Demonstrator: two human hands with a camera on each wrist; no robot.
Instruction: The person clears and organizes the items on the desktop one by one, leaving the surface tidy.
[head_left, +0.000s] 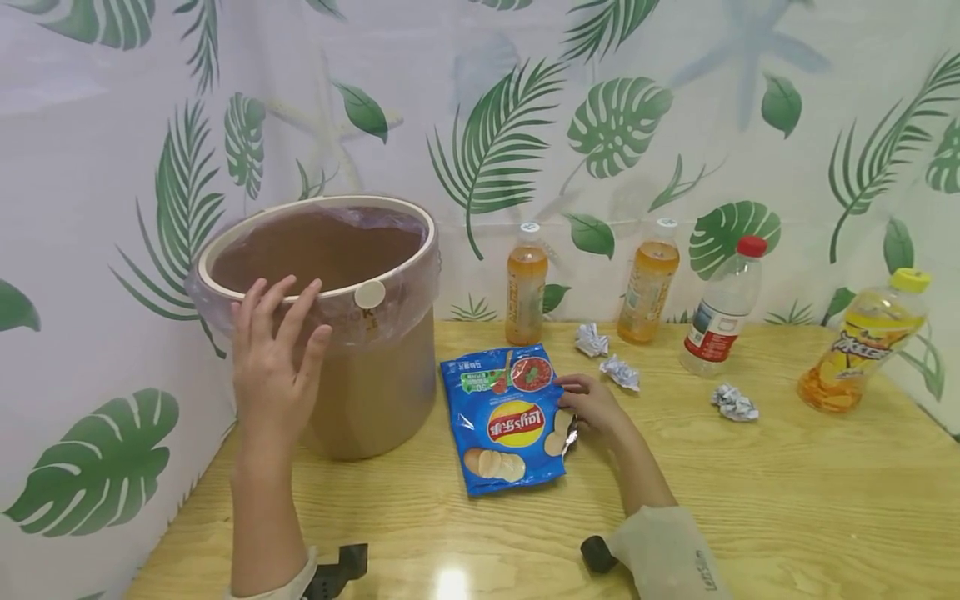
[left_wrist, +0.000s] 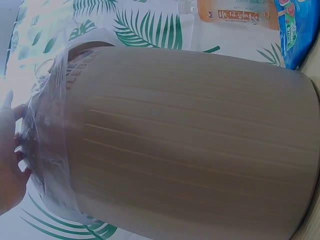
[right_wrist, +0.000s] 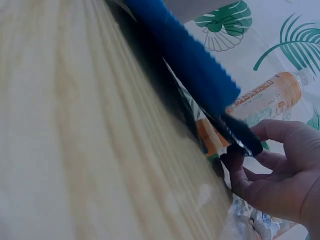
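My left hand point(head_left: 273, 367) is at the near rim of a brown trash bin point(head_left: 375, 392), its fingers extended and fingertips right at the edge. A thin clear liner point(head_left: 405, 312) is folded over that rim. In the left wrist view the bin's ribbed side fills most of the picture, with the left hand point(left_wrist: 12, 155) beside the liner. My right hand point(head_left: 596, 408) pinches the right edge of a blue Lay's chip bag point(head_left: 468, 425), which lies on the table. Seen from the right wrist, thumb and fingers of the right hand point(right_wrist: 285, 170) grip the bag's dark torn edge, part of it lifted.
Behind the bag stand two orange drink bottles point(head_left: 527, 292). Farther right are a red-capped clear bottle point(head_left: 722, 312) and a yellow-capped bottle point(head_left: 855, 350). Several crumpled foil-like balls point(head_left: 621, 373) lie on the wooden table point(head_left: 787, 500). A leaf-patterned sheet point(head_left: 510, 125) hangs behind.
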